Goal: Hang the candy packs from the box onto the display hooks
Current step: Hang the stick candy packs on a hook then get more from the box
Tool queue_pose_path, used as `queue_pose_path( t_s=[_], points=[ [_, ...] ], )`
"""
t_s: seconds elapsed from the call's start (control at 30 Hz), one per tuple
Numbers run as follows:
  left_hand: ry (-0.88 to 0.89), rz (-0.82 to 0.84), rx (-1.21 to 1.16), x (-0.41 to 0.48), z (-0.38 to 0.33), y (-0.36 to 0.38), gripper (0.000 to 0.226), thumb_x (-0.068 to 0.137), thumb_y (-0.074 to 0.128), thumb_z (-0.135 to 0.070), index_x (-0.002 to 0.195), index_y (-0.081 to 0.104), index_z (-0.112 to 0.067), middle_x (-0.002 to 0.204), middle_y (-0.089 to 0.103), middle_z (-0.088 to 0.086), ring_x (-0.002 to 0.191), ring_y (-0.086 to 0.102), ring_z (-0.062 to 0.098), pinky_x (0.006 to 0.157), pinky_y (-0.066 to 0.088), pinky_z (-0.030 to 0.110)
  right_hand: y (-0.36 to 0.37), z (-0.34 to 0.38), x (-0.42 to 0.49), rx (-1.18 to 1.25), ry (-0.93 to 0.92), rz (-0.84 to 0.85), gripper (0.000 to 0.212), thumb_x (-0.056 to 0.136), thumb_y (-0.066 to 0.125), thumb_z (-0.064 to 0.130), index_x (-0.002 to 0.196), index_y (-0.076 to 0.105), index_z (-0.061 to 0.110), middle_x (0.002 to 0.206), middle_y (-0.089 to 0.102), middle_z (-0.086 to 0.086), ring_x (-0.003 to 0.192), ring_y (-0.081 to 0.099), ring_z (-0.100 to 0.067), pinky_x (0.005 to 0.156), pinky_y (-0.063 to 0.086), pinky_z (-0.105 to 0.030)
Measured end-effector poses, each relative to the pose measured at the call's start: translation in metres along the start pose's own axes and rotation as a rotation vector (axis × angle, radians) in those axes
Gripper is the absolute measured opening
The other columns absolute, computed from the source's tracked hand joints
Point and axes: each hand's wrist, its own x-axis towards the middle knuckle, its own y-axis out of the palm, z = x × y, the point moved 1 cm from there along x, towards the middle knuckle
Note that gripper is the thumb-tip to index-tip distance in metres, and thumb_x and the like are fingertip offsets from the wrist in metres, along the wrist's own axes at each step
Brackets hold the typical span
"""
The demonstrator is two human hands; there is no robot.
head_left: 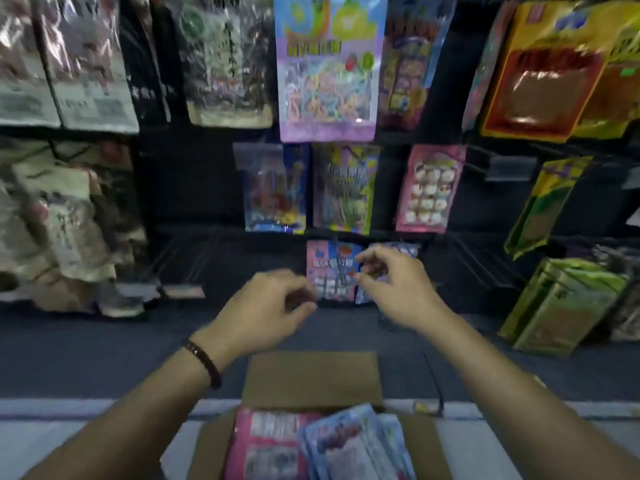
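An open brown cardboard box (pixel 311 379) sits at the lower edge of the view, holding glossy pink plastic candy packs (pixel 266 445) and blue ones (pixel 353 441). A pink-and-blue pack (pixel 329 271) hangs on the lowest row of the dark display rack (pixel 194 188). The left hand (pixel 273 306) and right hand (pixel 394 285) flank it with fingers curled, but blur hides any grip. The packs look light, floppy and slick, so they are probably best pinched at the top header. Bare wire hooks (pixel 474 261) on either side leave open room.

The bottom edge cuts off the box (pixel 311 379), and I cannot read the blurred candy packs (pixel 273 445) inside it.
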Motion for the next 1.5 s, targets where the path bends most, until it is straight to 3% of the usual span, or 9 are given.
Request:
queue_pose_path(
  t_s=[0.23, 0.3, 0.47, 0.6, 0.83, 0.97, 1.07, 1.2, 1.5],
  points=[
    [-0.181, 0.299, -0.066, -0.095, 0.03, 0.145, 0.015, 0.097, 0.064, -0.027, 0.108, 0.075, -0.026, 0.104, 0.074, -0.01, 0.089, 0.063, 0.004, 0.086, 0.055, 0.027, 0.124, -0.171, -0.111, -0.024, 0.413, 0.133, 0.026, 0.093, 0.069, 0.01, 0.082, 0.066, 0.033, 0.074, 0.07, 0.009, 0.073, 0.066, -0.013, 0.071, 0.054, -0.033],
    [-0.216, 0.395, -0.015, -0.11, 0.038, 0.173, 0.018, 0.101, 0.063, -0.034, 0.117, 0.071, -0.031, 0.114, 0.071, -0.011, 0.1, 0.063, 0.007, 0.087, 0.053, 0.023, 0.159, -0.223, -0.15, -0.169, 0.507, 0.196, 0.013, 0.091, 0.07, 0.028, 0.102, 0.072, 0.034, 0.089, 0.077, 0.005, 0.082, 0.072, -0.016, 0.073, 0.059, -0.036],
    [-0.267, 0.622, -0.02, -0.119, 0.042, 0.208, 0.028, 0.1, 0.065, -0.044, 0.125, 0.071, -0.033, 0.121, 0.071, -0.001, 0.105, 0.068, 0.021, 0.092, 0.058, 0.04, 0.204, -0.26, -0.19, -0.258, 0.746, 0.453, 0.076, 0.086, 0.077, 0.053, 0.148, 0.041, 0.027, 0.138, 0.057, -0.015, 0.124, 0.059, -0.039, 0.093, 0.058, -0.048],
    [-0.254, 0.653, 0.007, -0.119, 0.045, 0.213, 0.031, 0.101, 0.064, -0.046, 0.129, 0.068, -0.034, 0.123, 0.071, -0.002, 0.105, 0.067, 0.02, 0.093, 0.058, 0.04, 0.206, -0.274, -0.201, -0.32, 0.862, 0.476, 0.103, 0.077, 0.079, 0.072, 0.155, 0.034, 0.022, 0.15, 0.044, -0.016, 0.142, 0.043, -0.04, 0.113, 0.046, -0.049],
    [-0.272, 0.636, 0.065, -0.119, 0.046, 0.209, 0.032, 0.096, 0.068, -0.038, 0.128, 0.068, -0.037, 0.124, 0.069, -0.003, 0.107, 0.067, 0.02, 0.089, 0.057, 0.036, 0.214, -0.269, -0.202, -0.423, 0.893, 0.33, 0.097, 0.073, 0.086, 0.066, 0.144, 0.044, 0.014, 0.138, 0.053, -0.014, 0.127, 0.056, -0.033, 0.096, 0.055, -0.043],
    [-0.306, 0.61, 0.034, -0.121, 0.045, 0.205, 0.035, 0.095, 0.069, -0.043, 0.128, 0.068, -0.035, 0.117, 0.07, -0.006, 0.103, 0.067, 0.015, 0.088, 0.057, 0.033, 0.202, -0.264, -0.192, -0.062, 0.961, 0.222, 0.039, 0.075, 0.094, 0.043, 0.099, 0.074, 0.02, 0.101, 0.079, -0.001, 0.079, 0.072, -0.013, 0.064, 0.058, -0.028],
    [-0.361, 0.596, -0.064, -0.123, 0.051, 0.202, 0.033, 0.094, 0.074, -0.041, 0.126, 0.07, -0.035, 0.11, 0.066, -0.012, 0.102, 0.066, 0.011, 0.092, 0.056, 0.031, 0.192, -0.262, -0.191, 0.239, 0.995, 0.103, 0.023, 0.077, 0.094, 0.032, 0.094, 0.082, 0.022, 0.092, 0.083, 0.002, 0.08, 0.08, -0.019, 0.082, 0.066, -0.044],
    [-0.432, 0.493, -0.163, -0.122, 0.057, 0.195, 0.039, 0.095, 0.075, -0.042, 0.132, 0.066, -0.032, 0.118, 0.067, -0.006, 0.106, 0.063, 0.01, 0.094, 0.052, 0.029, 0.178, -0.236, -0.182, 0.533, 0.838, 0.02, 0.034, 0.092, 0.083, 0.019, 0.124, 0.073, 0.018, 0.108, 0.083, 0.002, 0.096, 0.081, -0.022, 0.094, 0.063, -0.053],
    [-0.612, 0.208, -1.005, -0.111, 0.023, 0.182, 0.055, 0.091, 0.079, -0.046, 0.141, 0.056, -0.044, 0.124, 0.071, -0.006, 0.105, 0.076, 0.01, 0.08, 0.063, 0.027, 0.167, -0.138, -0.154, 0.848, 0.614, 0.039, 0.025, 0.107, 0.058, 0.024, 0.125, 0.075, 0.027, 0.118, 0.08, 0.004, 0.109, 0.076, -0.017, 0.097, 0.058, -0.042]
  ],
)
